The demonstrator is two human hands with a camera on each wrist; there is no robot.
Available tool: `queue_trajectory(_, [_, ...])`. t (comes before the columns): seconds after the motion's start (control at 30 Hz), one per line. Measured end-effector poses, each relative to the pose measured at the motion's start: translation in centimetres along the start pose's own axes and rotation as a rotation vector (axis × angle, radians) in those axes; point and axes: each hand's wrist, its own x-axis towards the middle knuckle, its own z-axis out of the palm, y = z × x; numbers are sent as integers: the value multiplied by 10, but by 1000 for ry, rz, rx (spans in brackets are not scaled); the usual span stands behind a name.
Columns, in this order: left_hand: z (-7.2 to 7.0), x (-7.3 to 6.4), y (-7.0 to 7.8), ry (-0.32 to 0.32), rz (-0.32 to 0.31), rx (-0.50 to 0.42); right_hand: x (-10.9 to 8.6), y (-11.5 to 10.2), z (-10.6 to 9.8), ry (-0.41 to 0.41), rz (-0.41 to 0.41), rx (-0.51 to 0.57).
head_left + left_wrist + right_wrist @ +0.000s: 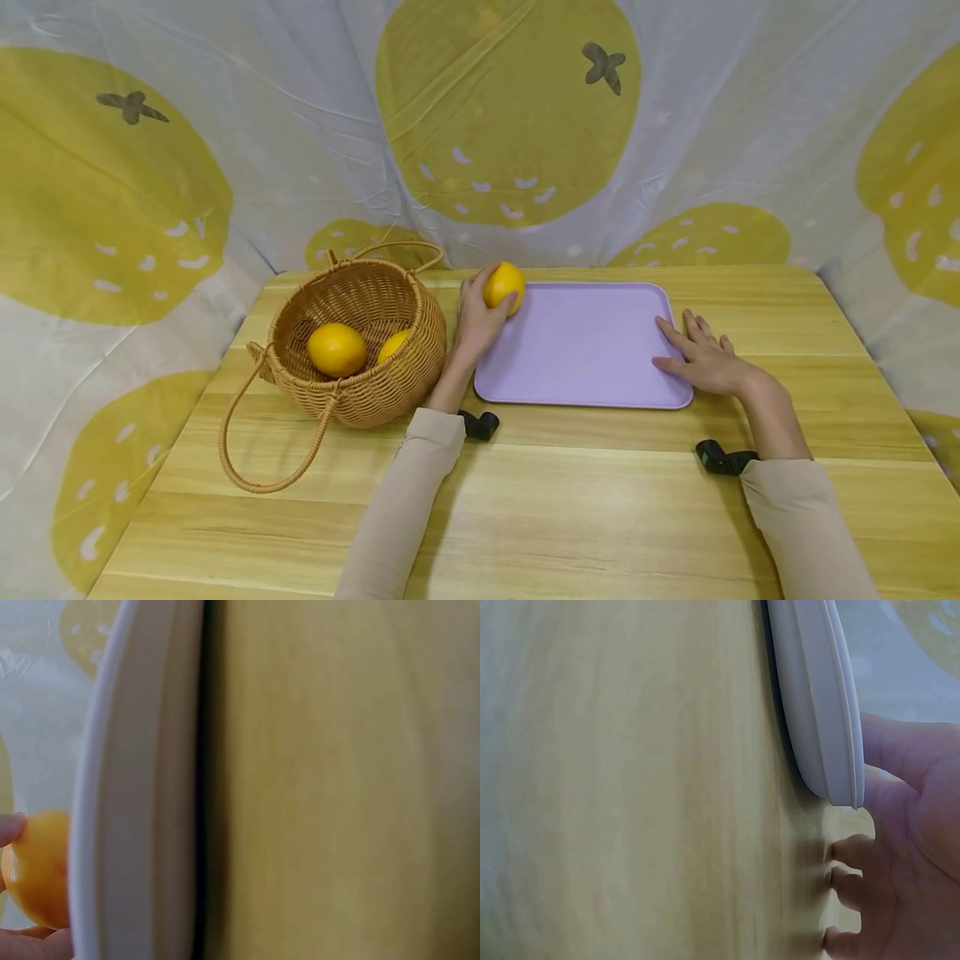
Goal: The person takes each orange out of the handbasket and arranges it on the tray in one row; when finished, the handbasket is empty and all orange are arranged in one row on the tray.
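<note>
In the head view my left hand [480, 315] grips a smooth yellow lemon [504, 287] above the far left corner of a lilac tray [585, 346]. The left wrist view has the same lemon [41, 870] between fingers, partly hidden behind the tray's rim [131, 780]. My right hand [708, 362] lies at the tray's right edge with fingers spread, the thumb and a finger over the rim. From the right wrist, its other fingertips [844, 889] appear down at the table. To the left stands a round wicker basket [378, 392] with two more lemons [337, 350] inside.
The basket's front handle [315, 446] droops onto the wooden table [585, 517], while its back handle [405, 244] sticks up. A fruit-patterned curtain [300, 150] hangs behind the table and along both sides. Black wrist cameras [483, 426] sit under both forearms.
</note>
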Motion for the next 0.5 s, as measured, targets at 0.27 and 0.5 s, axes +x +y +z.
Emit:
queue_trajectory(0.27, [2, 0, -1, 14, -4, 4, -1, -1, 0, -1, -1, 1])
queue_trajectory(0.5, [2, 1, 1, -3, -27, 6, 0, 0, 0, 6, -13, 9])
